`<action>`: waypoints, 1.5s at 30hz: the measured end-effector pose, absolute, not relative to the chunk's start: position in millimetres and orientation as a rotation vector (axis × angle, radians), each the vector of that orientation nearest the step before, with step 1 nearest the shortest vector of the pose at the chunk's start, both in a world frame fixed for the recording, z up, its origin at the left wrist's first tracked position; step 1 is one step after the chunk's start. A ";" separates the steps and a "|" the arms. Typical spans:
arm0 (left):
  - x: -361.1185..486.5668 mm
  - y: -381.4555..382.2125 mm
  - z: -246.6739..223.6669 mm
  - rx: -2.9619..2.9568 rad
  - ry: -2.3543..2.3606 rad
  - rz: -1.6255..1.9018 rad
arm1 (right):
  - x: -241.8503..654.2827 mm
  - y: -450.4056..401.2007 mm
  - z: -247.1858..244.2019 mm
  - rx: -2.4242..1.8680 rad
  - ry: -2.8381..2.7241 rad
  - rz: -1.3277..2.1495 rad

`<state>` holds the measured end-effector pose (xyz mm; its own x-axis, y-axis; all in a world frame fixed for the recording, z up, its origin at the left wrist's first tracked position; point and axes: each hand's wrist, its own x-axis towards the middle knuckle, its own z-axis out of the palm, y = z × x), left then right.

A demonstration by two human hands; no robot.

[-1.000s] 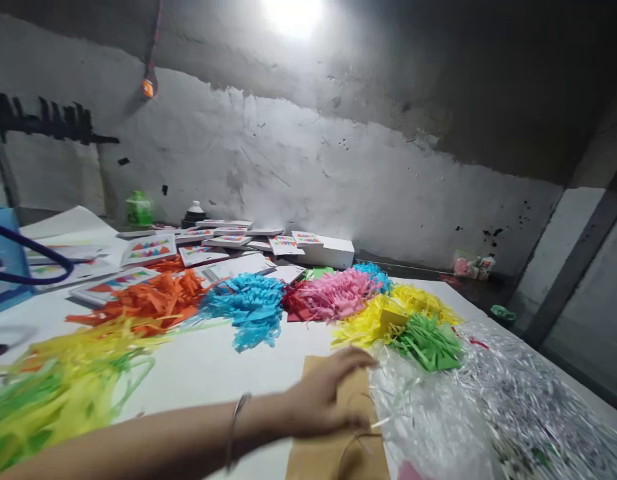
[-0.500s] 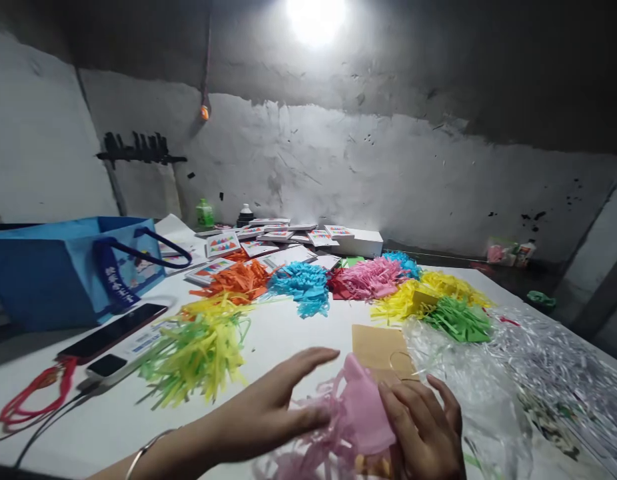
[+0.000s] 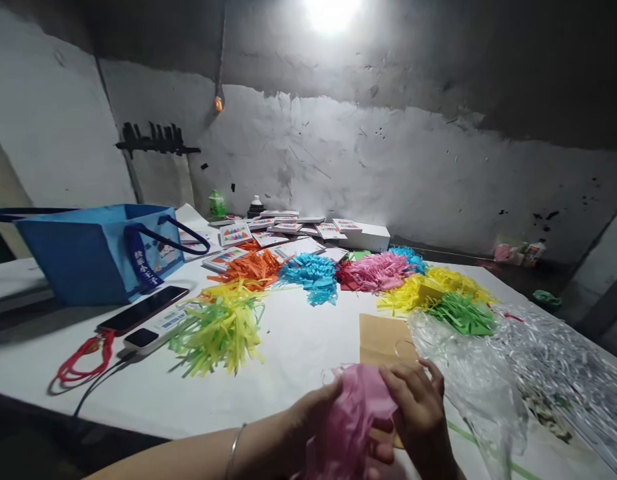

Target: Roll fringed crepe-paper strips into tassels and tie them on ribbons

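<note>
A pink tissue-paper tassel with a fringed end is between my hands, over the near edge of the white table. My left hand is closed round its left side, thumb on top; some of its fingers show beneath the paper. With bent fingers, my right hand grips the smooth, unfringed right end. Just beyond them lies a flat sheet of brown card, partly covered by my right hand. Clear plastic wrapping lies right of the card.
Fringed paper bundles lie across the table: yellow-green, orange, blue, pink, yellow, green. Silver shreds cover the right side. A blue bag, phone and power bank stand left; printed packs behind.
My left hand has moved in from an open pose and closed on the pink tassel. The tassel has turned, its fringe now hanging toward me. The whole view has shifted slightly.
</note>
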<state>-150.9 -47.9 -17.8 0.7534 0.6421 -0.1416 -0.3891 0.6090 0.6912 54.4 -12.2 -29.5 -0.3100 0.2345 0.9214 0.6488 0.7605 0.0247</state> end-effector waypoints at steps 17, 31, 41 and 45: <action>-310.2 -31.6 -17.4 1.829 1.634 0.676 | 11.3 -36.3 -114.2 -0.789 -2.253 -0.400; -225.5 -45.4 -87.3 2.641 1.132 0.632 | 35.1 -49.6 -88.4 -0.770 -2.156 -0.103; -222.6 -56.7 -75.0 2.541 1.211 0.632 | 1.5 -40.3 -100.3 -0.798 -2.266 -0.092; -221.8 -55.7 -80.6 2.550 1.207 0.654 | 6.3 -41.0 -100.1 -0.788 -2.269 -0.152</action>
